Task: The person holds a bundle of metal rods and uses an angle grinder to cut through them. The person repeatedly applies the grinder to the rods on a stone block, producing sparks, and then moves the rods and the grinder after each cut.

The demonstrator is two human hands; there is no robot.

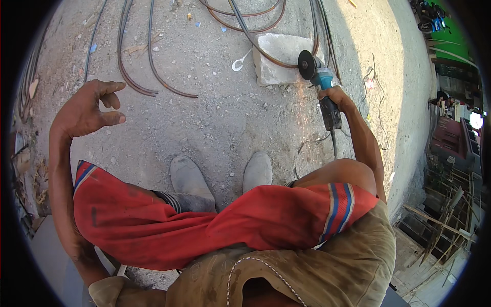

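My right hand (333, 97) is wrapped round the body of a teal and black angle grinder (323, 78). Its dark cutting disc (307, 65) meets the end of a bent metal rod (258, 47), and orange sparks stream down from there toward me. A rough pale block (276, 70) lies beneath the rod's end. Off to the left, my left hand (94, 106) hangs above the ground with thumb and fingers apart and curved, holding nothing. Cut ends of several bent metal rods (174, 92) lie just beyond it.
Red cloth (204, 220) covers my bent legs, and my grey boots (192, 179) stand on gravelly ground. A white plastic spoon (238, 65) lies left of the block. The grinder's cord (335, 143) trails toward my right knee. Wooden sticks (445, 215) are piled at the far right.
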